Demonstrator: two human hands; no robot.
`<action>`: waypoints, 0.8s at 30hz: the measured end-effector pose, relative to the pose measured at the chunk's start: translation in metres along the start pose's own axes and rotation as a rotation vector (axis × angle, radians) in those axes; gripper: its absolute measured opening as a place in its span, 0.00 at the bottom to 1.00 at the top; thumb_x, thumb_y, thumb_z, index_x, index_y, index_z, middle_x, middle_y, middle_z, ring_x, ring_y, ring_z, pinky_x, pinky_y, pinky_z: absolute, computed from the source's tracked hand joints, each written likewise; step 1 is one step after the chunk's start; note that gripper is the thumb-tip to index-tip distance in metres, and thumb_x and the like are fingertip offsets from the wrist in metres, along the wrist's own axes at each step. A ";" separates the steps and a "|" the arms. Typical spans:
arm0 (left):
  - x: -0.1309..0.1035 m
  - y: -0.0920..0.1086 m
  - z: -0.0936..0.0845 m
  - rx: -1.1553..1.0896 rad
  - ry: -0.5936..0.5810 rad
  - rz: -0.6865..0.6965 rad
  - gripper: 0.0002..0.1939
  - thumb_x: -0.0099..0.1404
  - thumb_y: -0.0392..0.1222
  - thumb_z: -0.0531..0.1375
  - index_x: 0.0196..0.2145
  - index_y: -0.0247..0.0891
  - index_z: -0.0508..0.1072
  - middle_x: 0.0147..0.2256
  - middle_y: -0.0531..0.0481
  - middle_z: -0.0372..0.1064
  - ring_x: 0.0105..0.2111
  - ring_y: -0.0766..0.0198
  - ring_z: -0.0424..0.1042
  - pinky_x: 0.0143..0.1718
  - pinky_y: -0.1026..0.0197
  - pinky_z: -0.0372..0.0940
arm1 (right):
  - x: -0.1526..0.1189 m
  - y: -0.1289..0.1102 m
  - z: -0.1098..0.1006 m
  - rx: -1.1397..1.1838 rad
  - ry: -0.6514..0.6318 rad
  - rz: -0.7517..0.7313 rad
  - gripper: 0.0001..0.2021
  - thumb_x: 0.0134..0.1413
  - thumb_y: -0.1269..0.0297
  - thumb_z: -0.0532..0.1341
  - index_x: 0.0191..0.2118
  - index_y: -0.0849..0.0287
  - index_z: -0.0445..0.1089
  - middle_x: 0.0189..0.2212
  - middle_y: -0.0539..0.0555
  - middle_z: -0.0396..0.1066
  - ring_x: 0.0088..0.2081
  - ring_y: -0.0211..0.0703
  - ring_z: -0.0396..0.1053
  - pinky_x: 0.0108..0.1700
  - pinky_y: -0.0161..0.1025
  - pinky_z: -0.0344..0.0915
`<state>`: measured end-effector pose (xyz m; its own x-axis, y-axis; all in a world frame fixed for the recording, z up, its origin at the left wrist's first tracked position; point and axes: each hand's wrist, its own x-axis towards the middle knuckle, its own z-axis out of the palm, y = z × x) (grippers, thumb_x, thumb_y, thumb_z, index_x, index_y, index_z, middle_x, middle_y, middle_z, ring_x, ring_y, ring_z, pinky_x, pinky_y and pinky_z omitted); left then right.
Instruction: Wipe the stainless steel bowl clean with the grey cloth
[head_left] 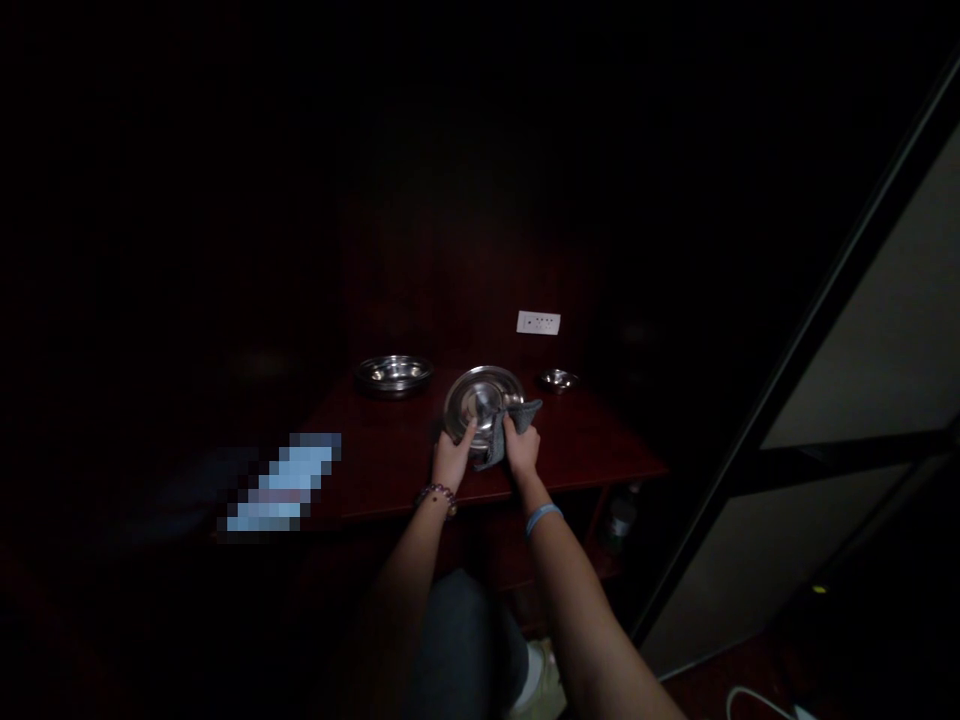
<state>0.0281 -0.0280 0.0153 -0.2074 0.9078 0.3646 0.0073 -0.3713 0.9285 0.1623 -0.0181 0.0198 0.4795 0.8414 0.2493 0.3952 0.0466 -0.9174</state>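
Observation:
A shiny round metal plate (480,392) is held tilted above the front part of the dark red desk (585,450). My left hand (453,457) grips its lower left rim, thumb on the inner face. On the right side, my right hand (523,447) is closed on a grey cloth (495,440), which lies against the plate's lower right rim. To the left behind the plate sits a stack of metal plates (394,374). A small metal bowl (557,380) stands to the right. Fingers behind the plate and cloth are hidden.
A white power socket panel (538,323) is on the back wall. At the left is a bright pixelated patch (285,485). Under the desk at right stands a bottle (619,520). A pale framed panel (847,380) rises on the right, with a white cable (754,692) below.

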 end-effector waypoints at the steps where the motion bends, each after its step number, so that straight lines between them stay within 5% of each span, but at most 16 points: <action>1: 0.000 -0.001 0.000 -0.006 -0.013 0.019 0.24 0.58 0.48 0.65 0.50 0.36 0.70 0.50 0.39 0.72 0.52 0.55 0.71 0.55 0.54 0.62 | 0.001 0.000 0.000 0.009 0.002 0.004 0.21 0.57 0.50 0.57 0.42 0.62 0.78 0.39 0.64 0.78 0.43 0.51 0.76 0.43 0.36 0.69; 6: -0.001 -0.004 0.002 -0.031 -0.071 0.030 0.42 0.51 0.43 0.70 0.59 0.35 0.56 0.55 0.35 0.67 0.54 0.57 0.69 0.58 0.54 0.60 | 0.002 0.001 0.000 0.018 0.018 0.023 0.22 0.57 0.49 0.56 0.42 0.63 0.77 0.39 0.64 0.78 0.44 0.51 0.76 0.43 0.36 0.69; 13: 0.002 -0.007 -0.002 0.054 -0.066 0.061 0.22 0.61 0.43 0.61 0.52 0.36 0.65 0.53 0.37 0.69 0.54 0.55 0.69 0.59 0.51 0.57 | 0.000 0.000 -0.003 -0.101 -0.073 0.042 0.26 0.58 0.44 0.54 0.44 0.63 0.76 0.42 0.65 0.77 0.47 0.52 0.74 0.47 0.38 0.67; 19: 0.005 -0.010 -0.001 -0.005 -0.039 0.033 0.29 0.55 0.43 0.66 0.54 0.36 0.64 0.51 0.39 0.71 0.53 0.57 0.70 0.57 0.55 0.60 | -0.003 -0.007 -0.009 -0.131 -0.303 -0.026 0.28 0.55 0.39 0.55 0.50 0.55 0.73 0.47 0.57 0.75 0.53 0.50 0.71 0.55 0.42 0.62; 24: 0.009 -0.017 -0.001 -0.032 -0.019 0.019 0.24 0.55 0.41 0.65 0.49 0.36 0.68 0.49 0.40 0.73 0.51 0.57 0.71 0.56 0.54 0.61 | -0.003 -0.006 -0.009 -0.104 -0.302 -0.028 0.26 0.54 0.40 0.57 0.49 0.54 0.74 0.47 0.56 0.75 0.53 0.50 0.70 0.56 0.41 0.62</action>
<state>0.0250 -0.0132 0.0027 -0.1885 0.9040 0.3836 -0.0207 -0.3942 0.9188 0.1653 -0.0258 0.0271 0.2189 0.9632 0.1561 0.4901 0.0299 -0.8711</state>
